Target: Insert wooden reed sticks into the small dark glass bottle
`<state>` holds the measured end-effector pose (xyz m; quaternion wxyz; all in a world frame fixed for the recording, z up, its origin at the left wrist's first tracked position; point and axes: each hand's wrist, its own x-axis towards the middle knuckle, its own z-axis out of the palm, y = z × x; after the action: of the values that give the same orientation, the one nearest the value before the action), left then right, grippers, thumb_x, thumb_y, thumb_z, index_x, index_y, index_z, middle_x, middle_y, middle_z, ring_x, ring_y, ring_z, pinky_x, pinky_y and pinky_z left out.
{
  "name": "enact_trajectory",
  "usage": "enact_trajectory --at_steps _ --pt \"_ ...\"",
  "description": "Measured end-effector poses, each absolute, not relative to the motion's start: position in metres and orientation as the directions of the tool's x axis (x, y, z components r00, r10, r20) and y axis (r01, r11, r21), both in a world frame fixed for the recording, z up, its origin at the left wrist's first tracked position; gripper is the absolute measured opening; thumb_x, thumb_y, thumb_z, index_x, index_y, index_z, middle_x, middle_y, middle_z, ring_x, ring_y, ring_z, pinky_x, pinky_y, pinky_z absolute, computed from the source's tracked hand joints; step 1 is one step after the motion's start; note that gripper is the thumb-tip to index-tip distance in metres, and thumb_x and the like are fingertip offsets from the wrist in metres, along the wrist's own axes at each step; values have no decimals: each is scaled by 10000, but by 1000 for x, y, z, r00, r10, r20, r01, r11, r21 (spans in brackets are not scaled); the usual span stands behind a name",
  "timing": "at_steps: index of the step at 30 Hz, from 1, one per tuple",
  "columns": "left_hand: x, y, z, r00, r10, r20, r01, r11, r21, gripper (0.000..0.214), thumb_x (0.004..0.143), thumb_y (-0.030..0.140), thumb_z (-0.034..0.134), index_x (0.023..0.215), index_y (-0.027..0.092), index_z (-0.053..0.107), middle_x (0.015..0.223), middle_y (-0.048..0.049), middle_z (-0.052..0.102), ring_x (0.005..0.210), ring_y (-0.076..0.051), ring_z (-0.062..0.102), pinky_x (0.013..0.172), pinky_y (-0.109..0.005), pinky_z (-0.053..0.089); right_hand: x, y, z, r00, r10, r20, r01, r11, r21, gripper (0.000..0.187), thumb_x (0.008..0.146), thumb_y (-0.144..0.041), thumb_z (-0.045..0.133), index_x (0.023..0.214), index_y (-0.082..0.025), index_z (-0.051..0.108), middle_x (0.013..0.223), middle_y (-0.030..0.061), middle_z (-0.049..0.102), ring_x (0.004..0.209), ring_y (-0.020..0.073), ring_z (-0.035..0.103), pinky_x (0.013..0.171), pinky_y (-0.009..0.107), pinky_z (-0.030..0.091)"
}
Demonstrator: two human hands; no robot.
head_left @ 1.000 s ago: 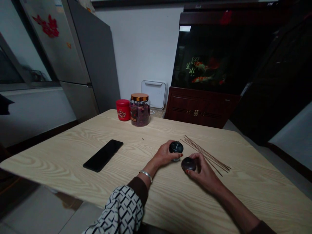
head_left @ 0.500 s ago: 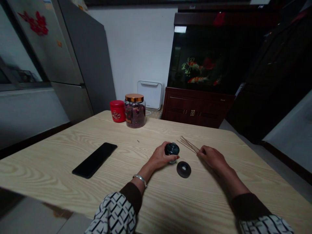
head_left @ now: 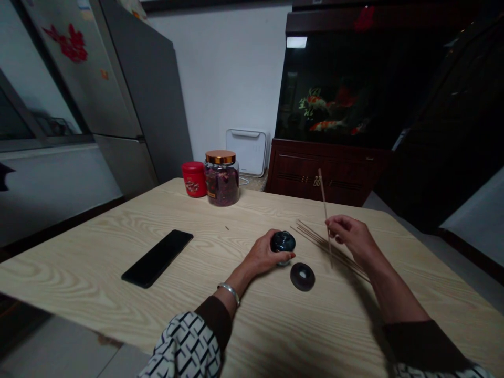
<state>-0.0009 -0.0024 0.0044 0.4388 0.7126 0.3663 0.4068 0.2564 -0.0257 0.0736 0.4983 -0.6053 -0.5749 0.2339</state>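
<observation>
My left hand [head_left: 268,254] is wrapped round a small dark glossy pot [head_left: 283,241], which looks like an incense holder, at the table's middle. Above the table, my right hand [head_left: 348,233] pinches a thin brown incense stick [head_left: 323,199], held nearly upright with its lower end hanging free. Beneath that hand several more incense sticks [head_left: 311,235] lie slantwise on the wood, partly covered by the hand and forearm. A dark round ring-shaped piece [head_left: 302,276] with a pale centre rests just in front of the pot, apart from both hands.
A black phone [head_left: 157,258] lies on the wooden table [head_left: 98,241] to the left. Toward the back stand a red canister [head_left: 194,179] and a clear jar [head_left: 222,181] with a copper-coloured lid. A tiny brown fragment [head_left: 227,228] lies mid-table. Behind is a fish tank [head_left: 326,89].
My right hand has risen from the bundle of sticks with one incense stick, now tilted upright. The other sticks stay on the table. My left hand keeps hold of the pot.
</observation>
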Motion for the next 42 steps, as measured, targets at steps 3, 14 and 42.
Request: enact_trajectory --at_steps 3,14,42 --pt "-1 -3 5 400 880 255 170 -345 923 607 655 425 844 1158 175 613 1014 -56 695 932 -210 630 820 -291 487 225 -23 107 331 876 350 71 347 -935 246 736 -404 740 818 -192 647 673 -1 596 600 120 554 493 225 410" --pt "1 -2 6 401 881 252 168 -341 925 616 663 416 839 1180 175 607 1020 -56 688 936 -208 619 823 -294 477 180 -9 94 274 849 451 34 460 -887 245 776 -377 749 854 -177 630 684 -7 649 636 126 628 543 238 546" --pt "-3 5 4 360 895 262 168 -339 926 535 695 387 814 1139 166 613 994 -56 687 896 -194 618 816 -299 476 296 15 26 122 992 -33 979 -126 -163 140 767 -271 597 847 -202 689 930 97 727 855 226 643 672 296 379"
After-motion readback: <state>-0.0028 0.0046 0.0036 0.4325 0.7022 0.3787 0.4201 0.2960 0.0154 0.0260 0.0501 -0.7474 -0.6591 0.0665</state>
